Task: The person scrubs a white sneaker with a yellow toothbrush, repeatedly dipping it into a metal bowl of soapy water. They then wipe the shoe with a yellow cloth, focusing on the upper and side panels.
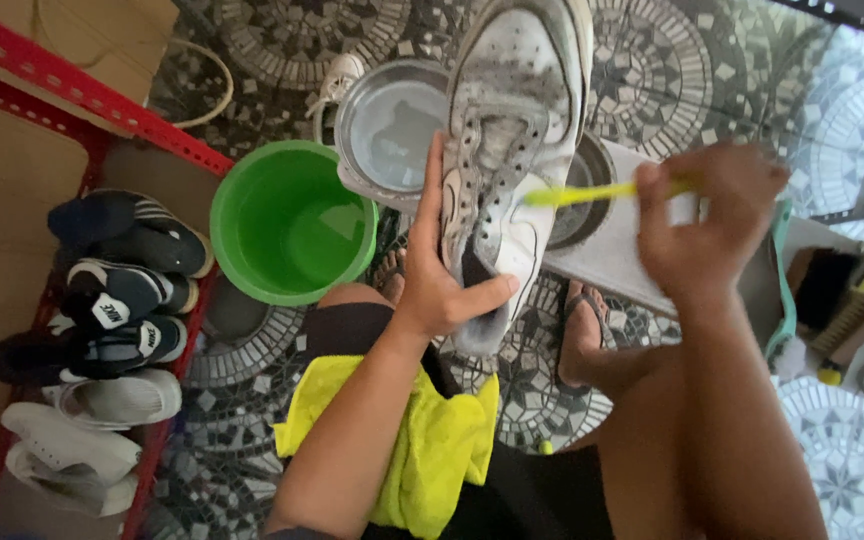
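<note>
A: Currently, left hand (442, 280) is closed around a white sneaker (507, 150), thumb across the heel end, fingers up along the side by the lace eyelets. Shoe is held up off the floor, toe pointing away from the wearer, upper grey with dirt.

B: Right hand?

A: Right hand (707, 225) is pinched shut on a yellow toothbrush (592, 192). Handle runs from the fingers toward the shoe; the brush end touches the sneaker's side, just beyond the left fingertips. Bristles are blurred, cannot tell their exact contact.

B: What lies around the grip?

A: Beyond the left hand, behind the shoe, a clear round bowl (387, 125). To the outer side of that hand, a green bucket (287, 225) on the mosaic floor (712, 70). Under the left forearm, a yellow cloth (432, 440) draped over the lap. Beneath the toothbrush, a white board (617, 255) partly hidden by the shoe.

B: Further out?

A: Well left of the left hand, a red rack (82, 90) with pairs of shoes, dark pairs (122, 270) and white ones (72, 440). Right of the right hand, a scrubbing brush (842, 305) with a wooden back. Feet in sandals (582, 330) sit below the held sneaker.
</note>
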